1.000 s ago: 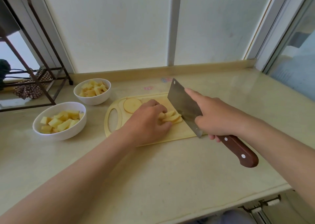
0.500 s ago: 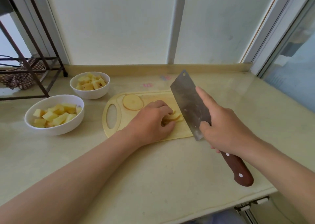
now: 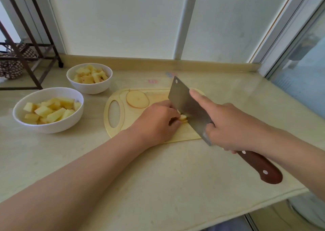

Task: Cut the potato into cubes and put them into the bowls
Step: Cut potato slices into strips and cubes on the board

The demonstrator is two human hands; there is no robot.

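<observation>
Pins potato strips (image 3: 182, 117) to the cutting board (image 3: 129, 119) mid-counter with curled left hand (image 3: 156, 123); grips cleaver (image 3: 184, 100) in right hand (image 3: 233, 127), blade against them. Has cubes (image 3: 44, 110) in both bowls (image 3: 47, 128) by the left edge.

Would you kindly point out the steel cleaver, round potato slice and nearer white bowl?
steel cleaver (image 3: 182, 99): head view, blade flat.
round potato slice (image 3: 137, 99): head view, its middle.
nearer white bowl (image 3: 47, 128): head view, front wall.

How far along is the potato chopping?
Well along. The near bowl and far bowl already hold cubes. The left hand holds potato strips on the cutting board while the right hand cuts them with the cleaver. Remaining: one uncut round slice, then moving these pieces into bowls.
</observation>
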